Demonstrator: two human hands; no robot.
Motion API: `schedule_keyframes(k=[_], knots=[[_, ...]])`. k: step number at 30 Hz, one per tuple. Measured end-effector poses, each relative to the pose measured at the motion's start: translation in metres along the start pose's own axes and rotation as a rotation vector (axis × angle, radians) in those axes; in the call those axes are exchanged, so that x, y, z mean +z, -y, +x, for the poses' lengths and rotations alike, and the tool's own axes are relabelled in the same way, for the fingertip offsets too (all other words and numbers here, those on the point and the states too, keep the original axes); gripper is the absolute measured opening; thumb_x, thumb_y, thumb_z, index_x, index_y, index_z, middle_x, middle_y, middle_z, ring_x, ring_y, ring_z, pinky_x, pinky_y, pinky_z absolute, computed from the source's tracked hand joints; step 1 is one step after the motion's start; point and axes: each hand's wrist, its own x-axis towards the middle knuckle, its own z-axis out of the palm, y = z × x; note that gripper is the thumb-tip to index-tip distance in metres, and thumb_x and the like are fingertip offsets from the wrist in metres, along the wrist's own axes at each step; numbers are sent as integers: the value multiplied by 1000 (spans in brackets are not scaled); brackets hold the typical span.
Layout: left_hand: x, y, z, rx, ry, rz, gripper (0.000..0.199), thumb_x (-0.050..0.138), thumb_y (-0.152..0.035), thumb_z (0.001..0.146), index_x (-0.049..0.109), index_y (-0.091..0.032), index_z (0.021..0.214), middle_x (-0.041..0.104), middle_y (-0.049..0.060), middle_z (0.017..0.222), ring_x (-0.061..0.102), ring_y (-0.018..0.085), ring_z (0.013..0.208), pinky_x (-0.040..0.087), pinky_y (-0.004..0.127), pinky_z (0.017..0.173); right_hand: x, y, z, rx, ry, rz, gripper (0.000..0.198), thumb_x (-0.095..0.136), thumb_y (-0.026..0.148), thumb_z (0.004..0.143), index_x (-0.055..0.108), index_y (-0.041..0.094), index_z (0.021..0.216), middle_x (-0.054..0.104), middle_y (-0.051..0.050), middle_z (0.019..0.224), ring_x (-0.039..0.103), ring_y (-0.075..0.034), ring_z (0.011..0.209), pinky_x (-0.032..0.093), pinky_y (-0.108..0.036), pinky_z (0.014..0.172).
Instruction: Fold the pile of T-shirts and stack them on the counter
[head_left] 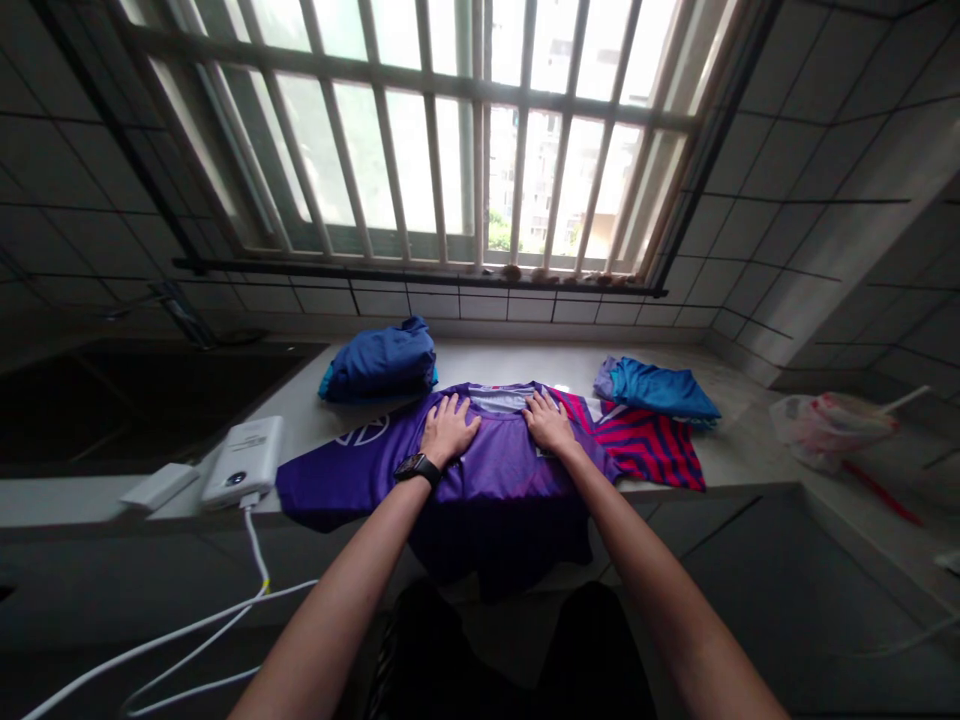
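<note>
A purple jersey lies spread over the counter, its neckline toward the window and its lower part hanging over the front edge. One sleeve is plain purple with a white emblem; the other has red and purple stripes. My left hand, with a dark watch on the wrist, rests flat on the cloth left of the collar. My right hand lies on the fabric right of the collar, fingers extended. Behind the jersey sit a folded dark blue bundle at left and a smaller folded blue garment at right.
At left stand a white power bank with a cable plugged in and a small white box. A dark sink lies beyond them. To the right are a plastic bag and a red strip. A barred window rises behind.
</note>
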Motion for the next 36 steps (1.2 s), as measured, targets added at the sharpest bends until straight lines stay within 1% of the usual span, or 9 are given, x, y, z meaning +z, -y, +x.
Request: schedule_keyframes(k=[3,6,11,15,19,24,28,32,36], knots=[[-1,0,0,2,4,19,66,29,-48,101,39,-17,158,29,12,168,25,29,155,23,46,125,-2,-2,2,-14,-17,86,53,27,36,106,40,20,155,31,-7,167,22,-21,156,18,-46,126],[-2,-1,0,6,16,41,66,28,-48,101,37,-16,158,27,13,169,24,30,156,23,47,125,-8,-17,2,-23,-164,252,50,24,31,105,49,20,147,50,-8,155,43,-16,145,33,-32,118],[-2,-1,0,17,25,62,67,28,-48,101,36,-14,159,27,15,168,24,31,156,23,49,124,-29,-94,-29,104,-481,353,37,40,26,95,62,15,123,66,-12,126,60,-21,120,44,-35,109],[-1,-1,2,20,12,69,66,29,-47,101,37,-13,158,28,16,168,25,32,155,24,49,124,-47,-174,-80,458,-576,205,40,48,27,90,61,8,124,65,-20,122,60,-29,118,45,-41,106],[0,-1,4,18,-5,63,66,31,-45,101,38,-13,157,29,16,167,26,33,155,25,49,123,-50,-220,-113,759,-405,36,58,65,49,85,66,6,123,63,-29,126,60,-39,122,48,-47,100],[2,1,5,34,-28,59,65,32,-45,100,41,-13,156,32,17,166,30,34,153,27,51,122,-49,-225,-112,648,-376,134,33,68,45,80,75,16,94,74,-20,107,66,-34,113,50,-42,95],[4,3,6,38,-39,61,65,33,-44,99,42,-13,155,33,17,165,31,33,153,28,51,121,-58,-218,-106,553,-482,466,23,67,42,76,61,22,68,73,-11,81,69,-30,95,51,-39,89],[5,3,7,38,-39,64,65,33,-44,99,42,-14,156,33,16,165,31,33,153,28,51,121,-69,-206,-96,521,-600,638,27,64,47,77,51,24,72,69,-6,79,67,-25,85,53,-35,82],[4,3,8,29,-8,72,66,31,-45,99,40,-12,157,30,16,167,28,33,154,27,50,122,-85,-167,-79,356,-520,924,34,74,46,71,52,23,84,66,-1,82,65,-19,77,54,-31,74]])
